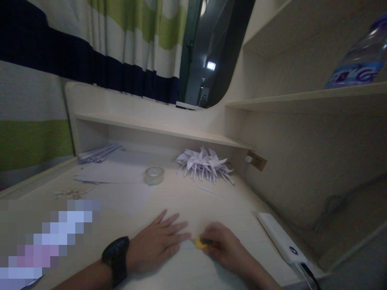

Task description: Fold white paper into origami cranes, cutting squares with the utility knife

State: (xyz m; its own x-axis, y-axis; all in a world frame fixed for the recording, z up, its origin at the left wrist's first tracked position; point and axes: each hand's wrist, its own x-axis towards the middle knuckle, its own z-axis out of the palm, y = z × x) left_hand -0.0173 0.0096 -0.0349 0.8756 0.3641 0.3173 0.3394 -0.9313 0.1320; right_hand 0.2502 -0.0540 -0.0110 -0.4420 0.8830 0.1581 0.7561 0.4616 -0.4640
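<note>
My left hand (pixel 161 241) lies flat with its fingers spread, pressing on the pale desk surface or a thin sheet on it; which one I cannot tell. A dark watch (pixel 116 257) is on that wrist. Just right of its fingertips, my right hand (pixel 222 245) is closed round a small yellow and black utility knife (pixel 201 242), slightly blurred, its tip pointing left. Beyond the hands stands a roll of clear tape (pixel 154 176). White paper pinwheels (pixel 205 161) are heaped at the back, with a thin white strip (pixel 211 191) in front of them.
White paper sheets (pixel 111 169) and a pile of folded paper strips (pixel 101 154) lie at the back left. Small pale bits (pixel 72 194) sit nearer. A white power bank (pixel 279 237) with cables lies right. A water bottle (pixel 358 60) stands on the shelf (pixel 302 98).
</note>
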